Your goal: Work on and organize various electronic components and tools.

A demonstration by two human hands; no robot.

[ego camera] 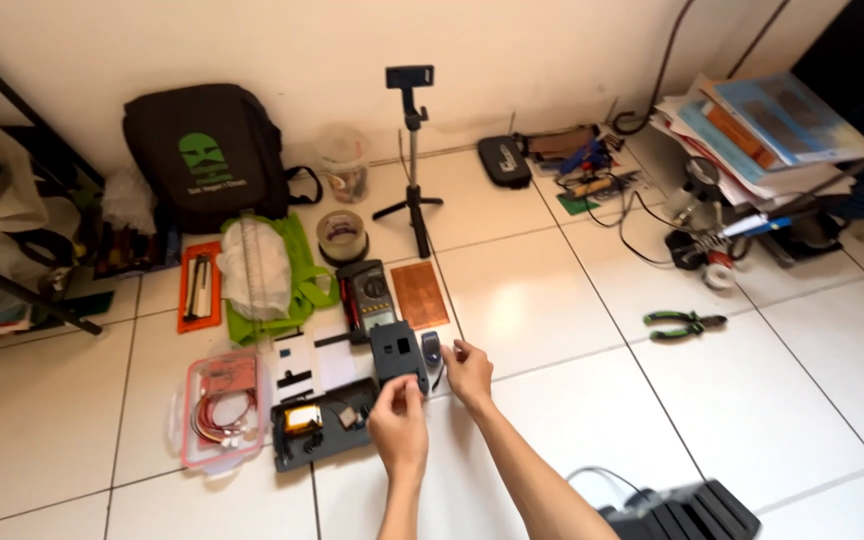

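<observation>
Dark grey plastic housing (398, 355) stands on the white tiled floor (752, 400), at the middle of the spread of parts. The left hand (399, 428) pinches its lower edge, fingers clenched on it; the right hand (469, 373) rests just beside it to the right, fingertips touching a small dark part (432, 350), grip loosely curled. Just behind the housing lie a multimeter (367, 292) and a copper-coloured board (419, 294); further behind stands a small tripod (411, 160) near the pale wall. Left of the housing sit a clear box of wires (219, 405) and a black tray (322, 432). Green-handled pliers (684, 323) lie well apart to its right.
</observation>
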